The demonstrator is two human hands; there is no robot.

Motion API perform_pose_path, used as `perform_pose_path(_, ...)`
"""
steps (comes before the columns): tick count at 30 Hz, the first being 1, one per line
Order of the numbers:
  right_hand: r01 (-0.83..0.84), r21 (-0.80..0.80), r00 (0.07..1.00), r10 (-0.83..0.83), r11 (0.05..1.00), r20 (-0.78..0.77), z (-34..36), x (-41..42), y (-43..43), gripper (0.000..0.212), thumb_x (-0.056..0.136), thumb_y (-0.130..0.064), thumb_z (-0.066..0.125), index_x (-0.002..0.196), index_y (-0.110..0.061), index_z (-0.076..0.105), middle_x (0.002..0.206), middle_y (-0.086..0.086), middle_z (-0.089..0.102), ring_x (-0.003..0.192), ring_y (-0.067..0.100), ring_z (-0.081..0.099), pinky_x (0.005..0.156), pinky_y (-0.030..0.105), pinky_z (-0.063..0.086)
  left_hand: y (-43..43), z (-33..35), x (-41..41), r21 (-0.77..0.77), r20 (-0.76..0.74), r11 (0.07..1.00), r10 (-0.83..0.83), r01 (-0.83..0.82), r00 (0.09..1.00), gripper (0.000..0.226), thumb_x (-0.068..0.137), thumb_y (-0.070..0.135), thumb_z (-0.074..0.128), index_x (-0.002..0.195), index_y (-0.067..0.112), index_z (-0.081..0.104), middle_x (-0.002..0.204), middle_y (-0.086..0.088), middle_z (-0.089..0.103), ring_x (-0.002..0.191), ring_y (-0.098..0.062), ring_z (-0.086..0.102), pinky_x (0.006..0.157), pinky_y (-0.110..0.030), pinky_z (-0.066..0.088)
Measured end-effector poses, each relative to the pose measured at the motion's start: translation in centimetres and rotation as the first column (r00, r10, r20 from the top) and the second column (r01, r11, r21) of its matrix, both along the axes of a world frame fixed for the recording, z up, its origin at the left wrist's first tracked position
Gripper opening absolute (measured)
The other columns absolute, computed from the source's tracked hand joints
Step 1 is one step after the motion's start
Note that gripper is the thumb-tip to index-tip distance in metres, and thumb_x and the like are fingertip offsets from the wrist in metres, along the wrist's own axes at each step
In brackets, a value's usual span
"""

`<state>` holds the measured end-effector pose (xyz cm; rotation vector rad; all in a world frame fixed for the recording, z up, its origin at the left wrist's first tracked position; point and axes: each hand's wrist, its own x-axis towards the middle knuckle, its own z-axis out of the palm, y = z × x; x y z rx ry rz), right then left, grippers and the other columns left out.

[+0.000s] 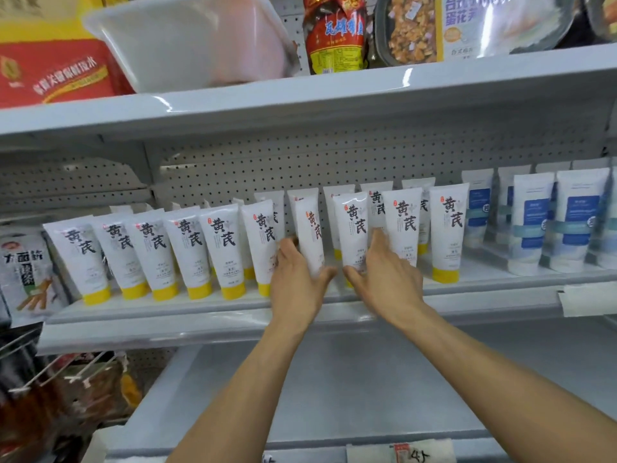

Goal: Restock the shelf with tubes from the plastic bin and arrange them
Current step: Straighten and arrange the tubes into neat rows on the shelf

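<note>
A row of white tubes with yellow caps (pixel 200 248) stands cap-down along the middle shelf (pixel 207 312), with more tubes behind. My left hand (pixel 295 279) wraps around one tube (pixel 310 228) near the row's middle, thumb on its right side. My right hand (pixel 384 272) grips the neighbouring tube (pixel 354 225), fingers behind it and thumb in front. Both tubes stand upright on the shelf. The white plastic bin (pixel 187 38) rests tilted on the shelf above, at the left; its inside is hidden.
White tubes with blue labels (pixel 531 222) fill the shelf's right end. Snack packets (pixel 26 269) sit at the left. Food packages (pixel 334 31) stand on the upper shelf. A bare lower shelf (pixel 334 389) lies beneath my forearms, with hanging goods at bottom left.
</note>
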<state>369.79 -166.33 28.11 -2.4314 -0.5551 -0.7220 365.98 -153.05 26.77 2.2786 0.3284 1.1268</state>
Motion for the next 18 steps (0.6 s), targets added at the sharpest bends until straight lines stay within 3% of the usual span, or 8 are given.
perform_pose_path(3, 0.055, -0.048, 0.998, -0.054, 0.997, 0.012, 0.2, 0.1, 0.5, 0.06, 0.089, -0.044, 0.057, 0.13, -0.009, 0.031, 0.108, 0.008, 0.066, 0.099, 0.03, 0.065, 0.064, 0.035, 0.037, 0.1, 0.0, 0.0, -0.01, -0.001, 1.0, -0.023, 0.023, 1.0, 0.066, 0.072, 0.031, 0.08, 0.117, 0.01, 0.037, 0.119, -0.008, 0.057, 0.11, -0.029, 0.057, 0.082, -0.035, 0.044)
perform_pose_path(8, 0.082, -0.058, 0.997, -0.082, 0.995, 0.007, 0.4, -0.3, 0.5, 0.053, 0.088, -0.047, 0.056, 0.12, -0.011, 0.037, 0.108, 0.009, 0.067, 0.1, 0.031, 0.064, 0.068, 0.035, 0.041, 1.2, 0.3, 0.0, -0.164, -0.031, 0.975, -0.155, 0.148, 0.987, 0.062, 0.072, 0.026, 0.081, 0.119, 0.016, 0.042, 0.119, -0.002, 0.064, 0.109, -0.023, 0.062, 0.093, -0.041, 0.05)
perform_pose_path(13, 0.086, -0.036, 0.996, -0.086, 0.996, 0.005, 0.5, -0.3, 0.4, 0.055, 0.085, -0.05, 0.059, 0.118, -0.011, 0.037, 0.108, 0.009, 0.066, 0.1, 0.033, 0.064, 0.07, 0.036, 0.042, 2.1, 0.5, 0.4, -0.196, -0.085, 0.961, -0.216, 0.196, 0.973, 0.051, 0.076, 0.023, 0.078, 0.118, 0.016, 0.049, 0.121, -0.003, 0.064, 0.112, -0.022, 0.06, 0.096, -0.043, 0.049)
perform_pose_path(18, 0.106, -0.02, 0.994, -0.106, 0.994, 0.001, 0.3, -0.1, 0.6, 0.065, 0.084, -0.054, 0.059, 0.124, -0.009, 0.035, 0.109, 0.009, 0.066, 0.1, 0.032, 0.064, 0.072, 0.037, 0.046, 2.6, 0.9, 0.0, -0.214, -0.117, 0.936, -0.31, 0.281, 0.944, 0.048, 0.082, 0.018, 0.073, 0.123, 0.015, 0.049, 0.124, 0.0, 0.062, 0.114, -0.017, 0.058, 0.1, -0.034, 0.046)
